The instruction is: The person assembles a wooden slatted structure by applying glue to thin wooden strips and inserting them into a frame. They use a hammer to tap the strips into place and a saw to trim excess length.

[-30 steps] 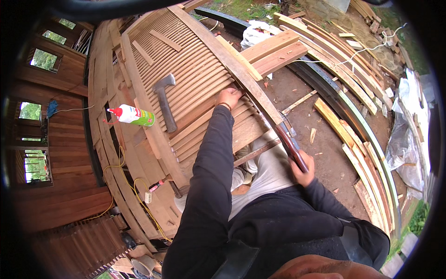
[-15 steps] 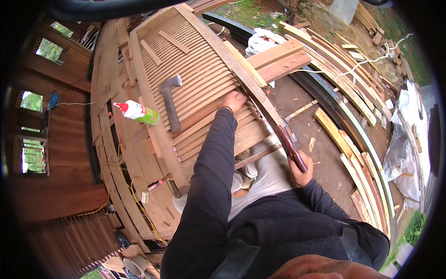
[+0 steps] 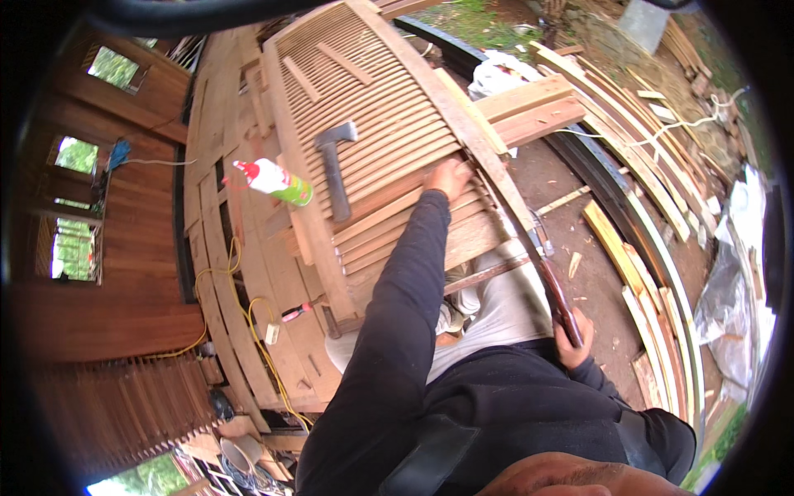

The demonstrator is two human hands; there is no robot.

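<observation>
Right hand (image 3: 576,343) is closed around the dark brown wooden handle (image 3: 552,285) of a tool, close to its near end. From this grip the handle points away from the body and a little to the left, and its metal head (image 3: 542,236) is beside the near end of the right stile (image 3: 451,107); whether they touch, I cannot tell. The handle lies almost along the same direction as this stile, and it crosses the direction of the slats (image 3: 397,107).

These slats belong to a louvered wooden panel, which lies in front of the person and to the left of the tool. Left hand (image 3: 449,179) is the nearer one to them: it rests at their right ends, just inside the stile, with bent fingers. I cannot tell if it pinches a slat or only presses on it.

Left of this hand, a hatchet (image 3: 334,169) lies across the slats, with a glue bottle (image 3: 277,182) beyond it, near the left stile (image 3: 308,215). Two loose strips (image 3: 344,64) lie farther up the panel. Between the two hands stands the right stile's near part, and a narrow wooden bar (image 3: 488,274) passes above the person's leg (image 3: 517,298), left of the handle.
</observation>
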